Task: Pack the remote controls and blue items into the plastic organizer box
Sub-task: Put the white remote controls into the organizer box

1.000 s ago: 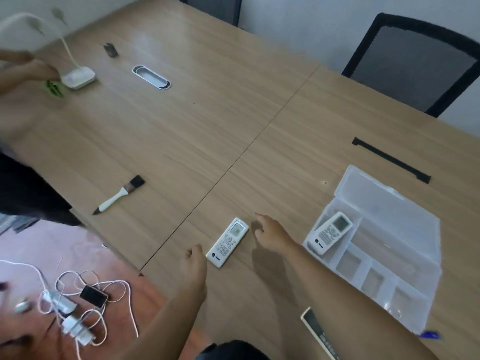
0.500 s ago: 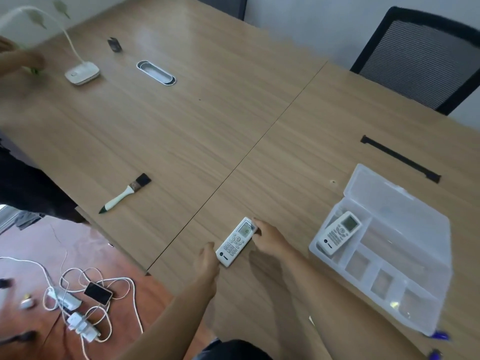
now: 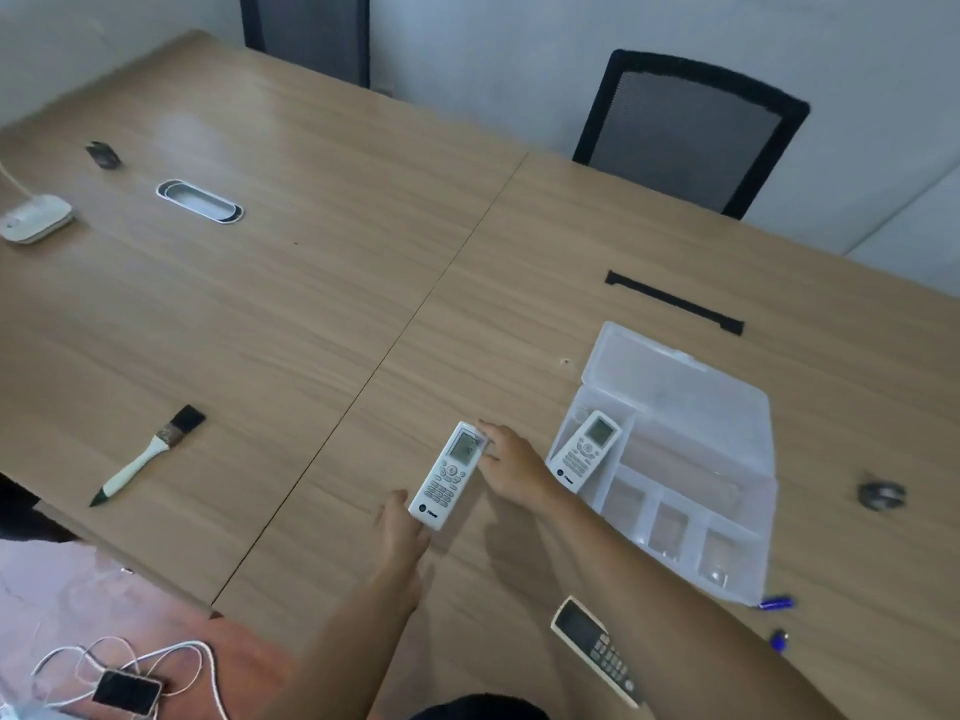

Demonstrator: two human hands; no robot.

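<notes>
A white remote control point(image 3: 450, 474) lies on the wooden table in front of me. My left hand point(image 3: 401, 523) touches its near end and my right hand point(image 3: 511, 466) touches its far right corner. To the right, a second white remote point(image 3: 586, 450) rests in the left compartment of the clear plastic organizer box point(image 3: 727, 563), whose lid lies open. A third remote point(image 3: 597, 648), black-faced, lies near the table's front edge. Two small blue items point(image 3: 776, 602) point(image 3: 778, 640) lie just off the box's near corner.
A paintbrush point(image 3: 148, 454) lies at the left, a black strip point(image 3: 674, 301) behind the box, a small metal ring-like object point(image 3: 881, 495) at the right. Far left are a white lamp base point(image 3: 34, 218) and cable grommet point(image 3: 199, 200). A mesh chair point(image 3: 685, 128) stands beyond the table.
Both hands closed in on the white remote and now touch its two ends. The camera view shifted, bringing the black-faced remote and blue items into sight.
</notes>
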